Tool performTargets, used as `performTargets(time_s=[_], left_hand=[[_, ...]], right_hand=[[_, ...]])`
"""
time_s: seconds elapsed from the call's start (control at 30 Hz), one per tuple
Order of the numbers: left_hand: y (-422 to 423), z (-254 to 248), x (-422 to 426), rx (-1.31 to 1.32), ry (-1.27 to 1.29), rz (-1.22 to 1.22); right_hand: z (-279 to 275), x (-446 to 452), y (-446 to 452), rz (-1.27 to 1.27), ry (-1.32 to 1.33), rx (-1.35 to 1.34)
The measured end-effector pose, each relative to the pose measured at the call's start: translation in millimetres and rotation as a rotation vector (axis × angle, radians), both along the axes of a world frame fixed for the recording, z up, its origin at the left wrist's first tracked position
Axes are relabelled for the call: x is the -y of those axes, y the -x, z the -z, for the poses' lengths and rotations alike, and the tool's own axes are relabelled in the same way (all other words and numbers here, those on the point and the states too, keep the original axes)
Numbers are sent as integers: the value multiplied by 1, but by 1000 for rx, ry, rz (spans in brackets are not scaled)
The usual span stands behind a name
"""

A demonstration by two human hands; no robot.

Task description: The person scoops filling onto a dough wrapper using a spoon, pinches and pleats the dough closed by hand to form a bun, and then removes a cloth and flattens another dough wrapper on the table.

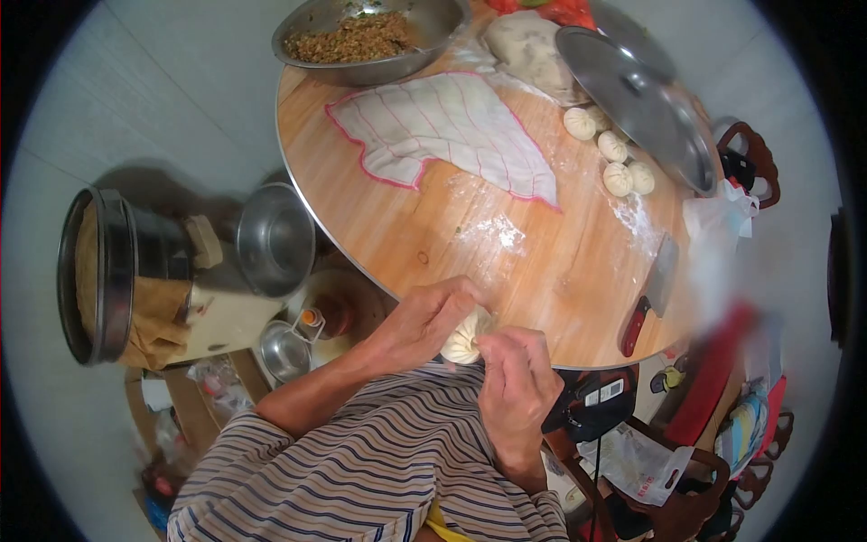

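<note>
A pleated, round bun (464,338) is held between my two hands near the table's front edge. My left hand (432,313) curls around its left side, fingers bent over the top. On its right, my right hand (517,372) pinches the dough with thumb and fingertips. Several shaped buns (617,179) sit together at the right rear of the table. A metal bowl of chopped filling (350,38) stands at the far left edge, with a white cloth edged in pink (442,126) spread in front of it.
A cleaver with a dark red handle (636,325) lies on the right of the wooden table (379,226). A large metal lid (637,99) leans by the buns. Flour dusts the surface. Pots (275,239) stand on the left, below table height.
</note>
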State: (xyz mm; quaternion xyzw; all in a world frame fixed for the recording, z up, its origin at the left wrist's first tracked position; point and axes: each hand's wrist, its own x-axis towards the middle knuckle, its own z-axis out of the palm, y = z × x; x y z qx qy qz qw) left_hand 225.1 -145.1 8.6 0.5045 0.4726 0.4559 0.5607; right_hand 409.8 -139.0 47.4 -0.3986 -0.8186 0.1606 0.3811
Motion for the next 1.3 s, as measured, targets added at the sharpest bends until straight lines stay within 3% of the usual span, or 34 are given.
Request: performTargets(time_s=[0.17, 0.37, 0.77, 0.83, 0.87, 0.97, 1.03, 1.17, 1.23, 1.3], left_hand=[[7, -9, -2, 128, 195, 123], [10, 1, -7, -7, 44, 176], [4, -17, -12, -121, 269, 296], [1, -2, -13, -209, -93, 196], [0, 2, -12, -209, -94, 199], [4, -7, -10, -110, -6, 212], [13, -23, -8, 134, 296, 334], [4, -14, -4, 204, 130, 286], [0, -8, -6, -2, -41, 228], [1, -19, -5, 54, 58, 238]], right_hand=[[0, -2, -5, -65, -38, 9], [-6, -7, -10, -159, -25, 31], [-13, -4, -13, -176, 40, 123], [-13, -3, -13, -143, 97, 126], [-12, -3, -14, -140, 97, 125], [-8, -4, -17, -130, 104, 1], [-12, -6, -18, -103, 146, -26], [-14, -6, -19, -85, 156, -24], [-16, -4, -18, -83, 164, 12], [-15, -6, -19, -109, 119, 24]])
